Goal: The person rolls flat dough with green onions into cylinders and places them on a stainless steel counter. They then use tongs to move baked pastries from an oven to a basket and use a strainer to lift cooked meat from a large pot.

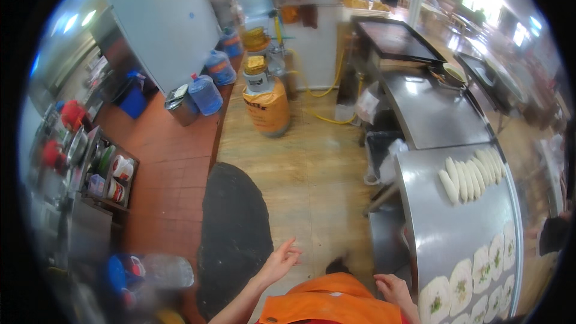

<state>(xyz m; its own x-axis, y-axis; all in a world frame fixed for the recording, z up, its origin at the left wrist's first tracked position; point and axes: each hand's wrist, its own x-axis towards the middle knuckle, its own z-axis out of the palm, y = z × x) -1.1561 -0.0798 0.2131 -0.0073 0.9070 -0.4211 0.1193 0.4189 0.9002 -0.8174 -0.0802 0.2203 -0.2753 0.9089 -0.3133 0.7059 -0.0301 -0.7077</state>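
My left hand (282,258) hangs above the wooden-look floor, beside the dark floor mat (234,234), with its fingers apart and nothing in them. At the left edge of the steel worktable (441,229) is my right hand (393,287), its fingers curled; whether they hold anything is unclear. An orange apron (330,303) covers my front between the hands. Flattened dough pieces with chopped greens (461,287) lie in rows on the worktable, to the right of my right hand. Farther up the same table, a row of long dough rolls (472,175) lies side by side.
A gas cylinder in an orange wrap (266,110) stands ahead, with a yellow hose (330,119) on the floor. Water jugs (205,94) and a metal bin (181,107) stand at left. A black griddle (398,39) adjoins the steel counter. A shelf with tubs (108,173) is at far left.
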